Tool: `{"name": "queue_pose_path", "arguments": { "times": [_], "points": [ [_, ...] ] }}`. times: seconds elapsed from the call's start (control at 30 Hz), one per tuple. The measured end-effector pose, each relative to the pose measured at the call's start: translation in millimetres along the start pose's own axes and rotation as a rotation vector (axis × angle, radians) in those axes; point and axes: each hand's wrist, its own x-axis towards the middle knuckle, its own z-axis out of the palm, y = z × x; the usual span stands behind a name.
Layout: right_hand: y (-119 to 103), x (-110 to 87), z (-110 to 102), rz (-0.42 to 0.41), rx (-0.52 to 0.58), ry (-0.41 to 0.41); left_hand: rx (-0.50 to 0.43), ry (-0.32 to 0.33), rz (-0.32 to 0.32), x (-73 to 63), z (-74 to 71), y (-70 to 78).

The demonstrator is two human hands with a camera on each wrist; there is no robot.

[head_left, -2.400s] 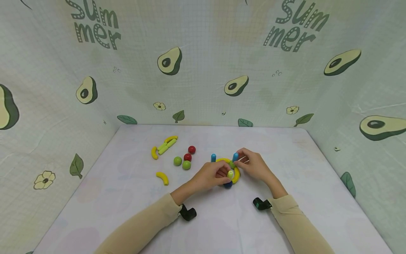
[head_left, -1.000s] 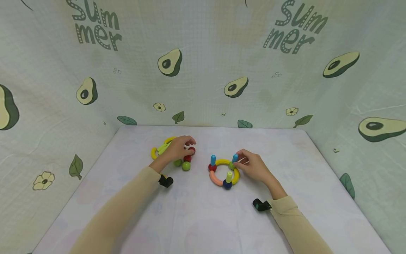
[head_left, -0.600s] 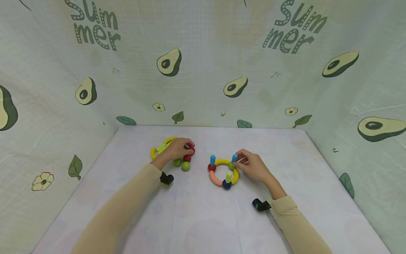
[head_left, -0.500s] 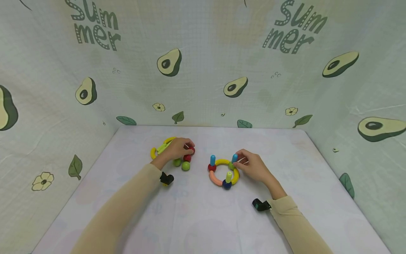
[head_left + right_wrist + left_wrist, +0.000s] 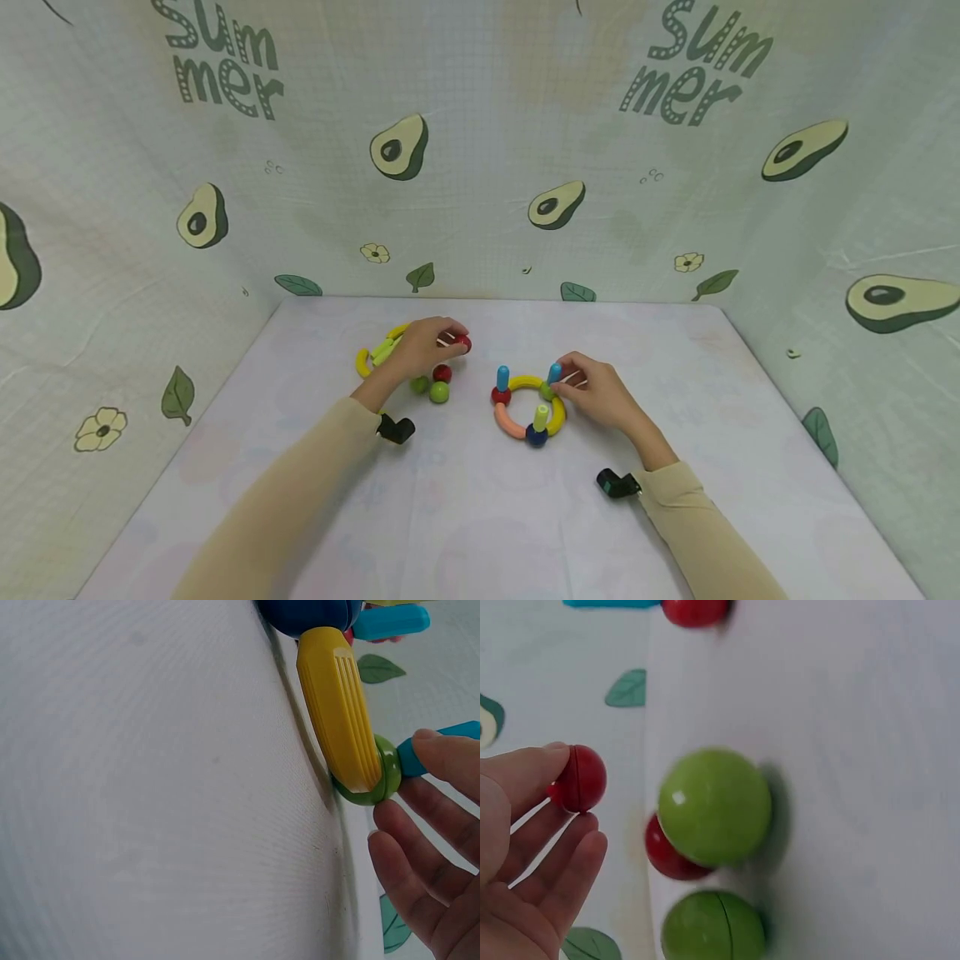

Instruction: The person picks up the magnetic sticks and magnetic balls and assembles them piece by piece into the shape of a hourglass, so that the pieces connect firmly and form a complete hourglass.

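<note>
My left hand (image 5: 423, 346) pinches a red ball (image 5: 582, 778) between thumb and fingers, lifted a little off the table. My right hand (image 5: 600, 390) pinches a blue stick (image 5: 555, 372) that stands on a green ball (image 5: 384, 774) in a ring of toy pieces. The ring joins curved yellow pieces (image 5: 337, 705), a curved salmon piece (image 5: 509, 422), a red ball (image 5: 501, 396) with an upright blue stick (image 5: 503, 378), and a dark blue ball (image 5: 536, 436) bearing a light green stick (image 5: 541, 417).
Below the left hand lie a loose red ball (image 5: 442, 373) and two green balls (image 5: 439, 392). Behind that hand are light green sticks (image 5: 384, 349) and curved yellow pieces (image 5: 363, 363), partly covered. A printed cloth wall (image 5: 480, 250) borders the table's back.
My left hand has left the ring for the loose balls at left, then taken a red ball and raised it slightly to the right. My right hand keeps its place at the blue stick.
</note>
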Motion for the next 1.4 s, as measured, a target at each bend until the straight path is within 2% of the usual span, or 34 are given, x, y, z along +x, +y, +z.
{"name": "queue_pose_path", "arguments": {
  "times": [0.4, 0.53, 0.83, 1.4],
  "points": [
    [-0.1, -0.2, -0.2, 0.001, 0.006, -0.002, -0.105, 0.107, 0.174, -20.8, 20.4, 44.7],
    [0.2, -0.2, -0.4, -0.002, 0.009, -0.002, -0.132, 0.102, 0.213, -23.1, 28.1, 53.8],
    [-1.2, -0.2, -0.6, 0.008, 0.02, -0.011, -0.166, 0.092, 0.262, -25.0, 40.6, 56.0],
    [-0.8, 0.3, -0.5, -0.021, 0.029, 0.011, -0.183, 0.065, 0.278, -26.5, 45.8, 48.9]
  ]
}}
